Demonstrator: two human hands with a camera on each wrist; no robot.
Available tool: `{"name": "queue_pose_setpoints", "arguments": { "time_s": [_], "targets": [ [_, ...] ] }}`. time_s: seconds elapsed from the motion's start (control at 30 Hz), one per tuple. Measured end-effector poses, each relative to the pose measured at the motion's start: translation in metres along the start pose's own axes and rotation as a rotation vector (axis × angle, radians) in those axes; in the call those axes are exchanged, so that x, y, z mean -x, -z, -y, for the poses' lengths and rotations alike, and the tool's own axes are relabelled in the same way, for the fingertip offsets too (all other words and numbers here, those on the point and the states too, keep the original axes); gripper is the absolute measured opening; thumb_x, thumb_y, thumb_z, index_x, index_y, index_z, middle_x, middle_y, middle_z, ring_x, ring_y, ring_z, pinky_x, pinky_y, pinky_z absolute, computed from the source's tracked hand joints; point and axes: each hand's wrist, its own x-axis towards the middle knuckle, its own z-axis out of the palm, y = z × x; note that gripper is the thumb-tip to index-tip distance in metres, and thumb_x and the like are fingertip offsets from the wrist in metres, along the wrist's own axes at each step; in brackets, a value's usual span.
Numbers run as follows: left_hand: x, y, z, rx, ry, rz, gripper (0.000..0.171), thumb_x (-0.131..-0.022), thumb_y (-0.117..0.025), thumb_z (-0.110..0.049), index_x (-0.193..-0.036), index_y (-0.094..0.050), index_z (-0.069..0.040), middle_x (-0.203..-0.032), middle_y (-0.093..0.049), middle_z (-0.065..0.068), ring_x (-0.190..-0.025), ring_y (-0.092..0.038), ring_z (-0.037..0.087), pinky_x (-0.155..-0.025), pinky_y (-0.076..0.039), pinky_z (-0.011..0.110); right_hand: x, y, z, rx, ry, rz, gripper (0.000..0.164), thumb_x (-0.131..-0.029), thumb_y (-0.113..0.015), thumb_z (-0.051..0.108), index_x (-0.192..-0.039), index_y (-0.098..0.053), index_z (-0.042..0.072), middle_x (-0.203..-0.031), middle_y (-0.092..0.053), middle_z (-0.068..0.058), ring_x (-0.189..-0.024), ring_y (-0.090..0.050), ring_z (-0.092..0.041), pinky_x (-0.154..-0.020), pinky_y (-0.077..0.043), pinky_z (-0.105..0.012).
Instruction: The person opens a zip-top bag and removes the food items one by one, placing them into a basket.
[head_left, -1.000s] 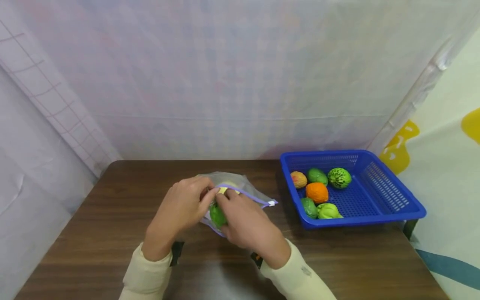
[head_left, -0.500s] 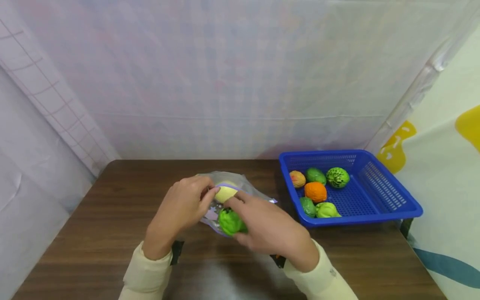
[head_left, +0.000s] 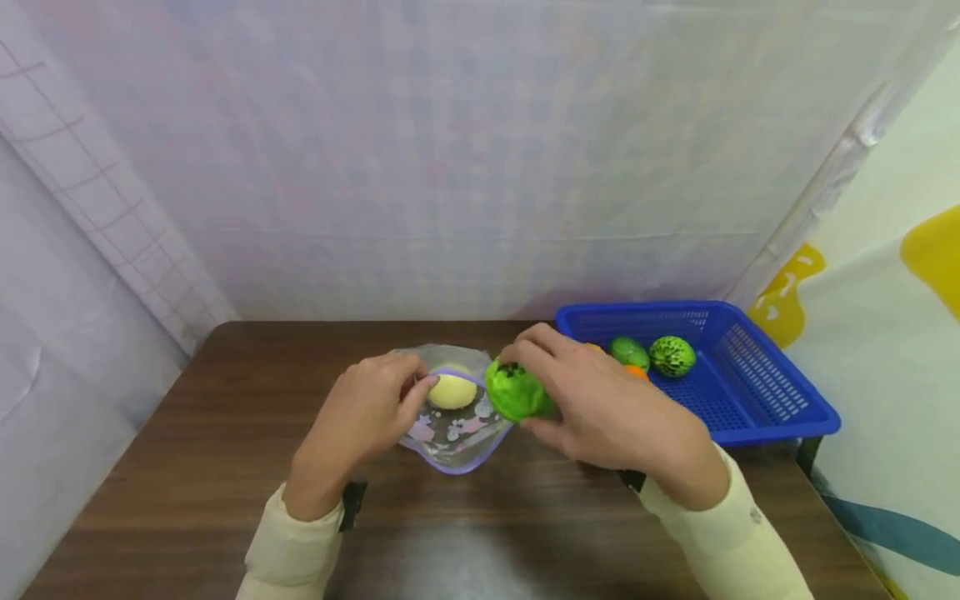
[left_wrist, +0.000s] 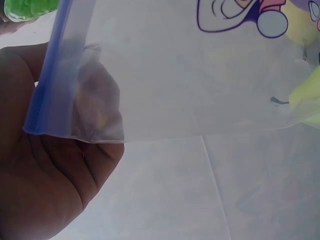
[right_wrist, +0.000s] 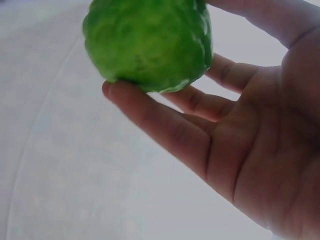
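My left hand pinches the zip edge of a clear zip bag, its mouth gaping and rimmed in purple. Through the opening shows a pale yellow fruit. In the left wrist view, yellow pears with stems sit inside the printed plastic, and the thumb is partly behind the film. My right hand grips a bumpy bright green fruit between thumb and fingertips, just right of the bag mouth. The right wrist view shows this green fruit held at the fingertips, away from the palm.
A blue plastic basket stands at the right of the brown wooden table. Inside lie a dark-speckled green fruit, a green fruit and an orange one, partly hidden by my right hand. A cloth curtain hangs behind.
My right hand has drawn the green fruit out of the bag mouth and moved it right and up, toward the basket. The left hand has kept its grip on the bag.
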Motion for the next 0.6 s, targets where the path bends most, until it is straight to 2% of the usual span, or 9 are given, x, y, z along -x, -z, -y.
{"name": "queue_pose_setpoints", "arguments": {
  "time_s": [0.27,0.43,0.6],
  "targets": [
    [-0.001,-0.001,0.003,0.005,-0.015,-0.013,0.014,-0.089,-0.070,-0.016,-0.077,-0.066,-0.011,-0.061,-0.051,-0.003,-0.052,-0.043,0.011,-0.044,-0.035,0.028,0.004,0.021,-0.023,0.037,-0.049,0.024,0.059,-0.080,-0.080,0.023,-0.131,-0.054,0.011,-0.120,-0.050,-0.002,-0.083,-0.057,-0.012,-0.070,-0.056,-0.033],
    [-0.001,-0.003,0.002,0.009,-0.006,-0.009,0.013,-0.089,-0.070,-0.016,-0.078,-0.066,-0.011,-0.060,-0.051,-0.003,-0.051,-0.043,0.011,-0.044,-0.035,0.028,0.002,0.028,-0.046,0.065,-0.086,0.081,0.057,-0.079,-0.081,0.021,-0.128,-0.055,0.008,-0.117,-0.049,-0.006,-0.084,-0.057,-0.015,-0.071,-0.056,-0.035],
    [-0.001,-0.004,0.001,0.011,-0.005,-0.014,0.013,-0.089,-0.071,-0.016,-0.078,-0.067,-0.010,-0.060,-0.051,-0.003,-0.051,-0.043,0.011,-0.044,-0.035,0.028,0.002,0.031,-0.068,0.078,-0.166,0.158,0.058,-0.078,-0.082,0.023,-0.126,-0.054,0.006,-0.118,-0.052,-0.008,-0.089,-0.057,-0.019,-0.077,-0.056,-0.041]
  ]
}}
